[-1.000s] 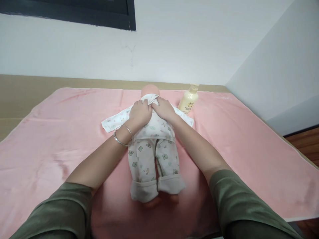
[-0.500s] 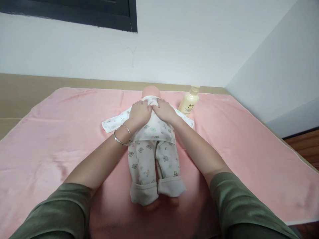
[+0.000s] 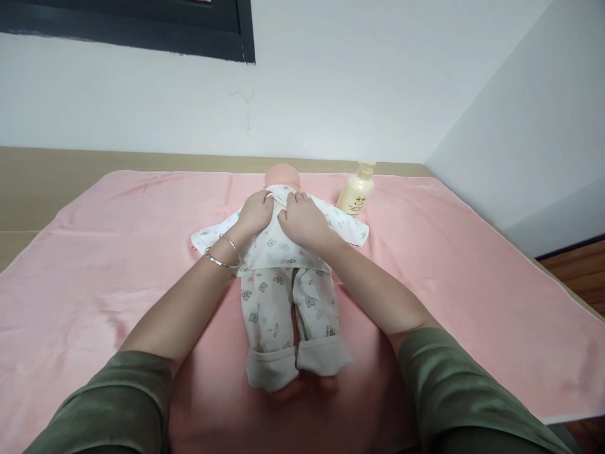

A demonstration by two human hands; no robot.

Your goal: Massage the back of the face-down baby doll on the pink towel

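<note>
A baby doll [image 3: 282,175] lies on its back on a pink sheet, arms spread and feet toward me. It wears a white printed shirt [image 3: 283,257] and matching trousers [image 3: 269,309] with turned-up cuffs. At the upper chest my left hand [image 3: 256,211] is closed, its fingers curled on the shirt near the neckline. Beside it my right hand [image 3: 305,217] is bent over the other side of the shirt front, fingers closed on the cloth. Folds run in the fabric between the two hands. The fingertips are partly hidden.
The pink sheet [image 3: 449,277] covers a wooden surface [image 3: 51,183] against a white wall. A pale yellow pump bottle [image 3: 357,189] stands just beyond the doll's sleeve on the right. A dark frame [image 3: 189,38] is on the wall.
Both hands lay flatter on the doll's chest before; now their fingers are curled in on the shirt. The cloth near the neckline has bunched into folds, and the sleeve on the right shows more.
</note>
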